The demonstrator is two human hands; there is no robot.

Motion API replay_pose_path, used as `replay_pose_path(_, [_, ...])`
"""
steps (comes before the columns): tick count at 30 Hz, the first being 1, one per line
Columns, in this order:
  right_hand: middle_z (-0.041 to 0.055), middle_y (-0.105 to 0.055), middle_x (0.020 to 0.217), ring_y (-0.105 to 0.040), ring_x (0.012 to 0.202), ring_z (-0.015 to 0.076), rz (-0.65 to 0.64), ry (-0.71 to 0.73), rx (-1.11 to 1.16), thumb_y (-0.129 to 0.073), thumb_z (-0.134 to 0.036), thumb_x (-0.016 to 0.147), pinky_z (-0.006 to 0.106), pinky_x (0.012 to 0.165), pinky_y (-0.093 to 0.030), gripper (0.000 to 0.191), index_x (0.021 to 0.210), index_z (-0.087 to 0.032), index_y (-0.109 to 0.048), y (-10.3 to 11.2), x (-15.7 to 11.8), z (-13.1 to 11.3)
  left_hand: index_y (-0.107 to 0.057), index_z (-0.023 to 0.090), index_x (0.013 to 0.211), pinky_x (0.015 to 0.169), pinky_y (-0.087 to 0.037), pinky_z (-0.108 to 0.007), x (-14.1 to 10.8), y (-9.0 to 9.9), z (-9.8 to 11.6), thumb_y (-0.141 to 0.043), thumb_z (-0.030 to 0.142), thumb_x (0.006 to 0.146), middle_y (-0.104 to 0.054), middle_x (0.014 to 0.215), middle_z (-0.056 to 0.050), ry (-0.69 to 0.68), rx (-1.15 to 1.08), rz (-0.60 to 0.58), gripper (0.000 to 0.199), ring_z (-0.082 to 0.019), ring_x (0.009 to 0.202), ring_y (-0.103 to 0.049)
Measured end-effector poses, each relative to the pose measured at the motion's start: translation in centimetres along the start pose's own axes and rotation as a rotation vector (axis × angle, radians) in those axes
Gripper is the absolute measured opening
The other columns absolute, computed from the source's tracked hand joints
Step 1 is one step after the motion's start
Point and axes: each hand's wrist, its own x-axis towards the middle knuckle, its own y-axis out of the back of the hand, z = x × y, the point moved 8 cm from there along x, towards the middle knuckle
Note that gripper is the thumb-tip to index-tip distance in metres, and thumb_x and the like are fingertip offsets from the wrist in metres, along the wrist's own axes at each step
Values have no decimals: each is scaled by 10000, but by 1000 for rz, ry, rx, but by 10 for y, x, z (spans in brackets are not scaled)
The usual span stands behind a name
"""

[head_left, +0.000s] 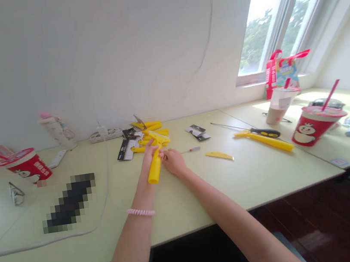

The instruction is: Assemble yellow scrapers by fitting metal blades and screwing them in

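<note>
While the left hand (150, 150) grips 1 yellow tool (154, 168), its long axis running near-to-far, the right hand (174, 162) curls just right of it, any pinch unclear.

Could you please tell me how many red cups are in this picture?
2. One red cup stands at the far left; the other red cup stands at the right, near the see-through cup. None seems hidden.

yellow tool (155, 170) in left grip (150, 150)
</note>
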Motion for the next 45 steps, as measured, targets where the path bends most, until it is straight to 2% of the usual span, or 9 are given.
replay_pose_path(3, [112,-641,894,-577,835,204,3,-39,-23,-426,-224,856,281,700,-390,221,825,-173,-638,-1,1,4,-432,237,1174,413,-356,-73,-1,0,-7,-477,55,715,-524,844,-19,52,-54,-3,495,-6,501,-456])
replay_pose_path(7, [121,-657,888,-583,844,207,-39,-86,9,-484,-184,807,285,712,-399,163,796,-165,-646,4,0,19,-429,251,1198,428,-372,-68,0,-3,-18,-474,56,734,-537,886,-29,105,-67,-64,506,-3,514,-458])
replay_pose_path(11, [75,-668,742,-583,704,179,-54,-205,216,-586,-207,726,273,650,-404,94,672,-165,-652,31,-2,59,-422,257,1231,440,-383,-80,1,-5,-26,-496,65,738,-540,892,-36,130,-36,-131,534,-13,535,-477])
replay_pose_path(14, [22,-609,601,-534,590,143,-4,-283,397,-596,-286,702,255,578,-380,147,626,-170,-645,58,-7,90,-425,249,1246,427,-375,-93,0,-4,-29,-514,72,728,-542,881,-40,142,22,-135,555,-18,523,-471])
replay_pose_path(16, [0,-559,546,-491,539,126,15,-276,517,-592,-333,688,248,538,-358,184,624,-168,-641,68,-10,99,-424,247,1255,421,-375,-104,-2,-5,-31,-524,73,719,-540,863,-35,151,76,-146,572,-20,509,-465])
replay_pose_path(21, [-5,-564,580,-481,559,117,76,-171,667,-607,-382,657,237,538,-356,223,680,-166,-657,70,-7,93,-382,246,1294,418,-374,-137,-7,-12,-40,-543,97,722,-533,823,-22,198,178,-182,613,-36,505,-479])
replay_pose_path(27, [6,-593,612,-507,588,125,90,-118,742,-621,-379,644,247,576,-385,223,669,-159,-648,71,-6,84,-357,233,1308,412,-360,-147,-8,-17,-44,-538,95,717,-534,824,-23,224,157,-229,633,-38,497,-482])
replay_pose_path(31, [13,-597,613,-516,599,137,78,-111,725,-635,-355,622,261,588,-395,197,642,-160,-637,75,-8,80,-351,229,1312,411,-355,-147,-9,-18,-44,-532,78,722,-534,840,-30,239,137,-240,635,-39,503,-484])
replay_pose_path(45, [-7,-575,602,-494,579,125,169,9,694,-630,-317,635,260,577,-390,143,642,-177,-599,74,-6,79,-326,257,1331,399,-355,-131,-12,-18,-46,-484,59,757,-513,875,-37,273,94,-244,628,-29,498,-468])
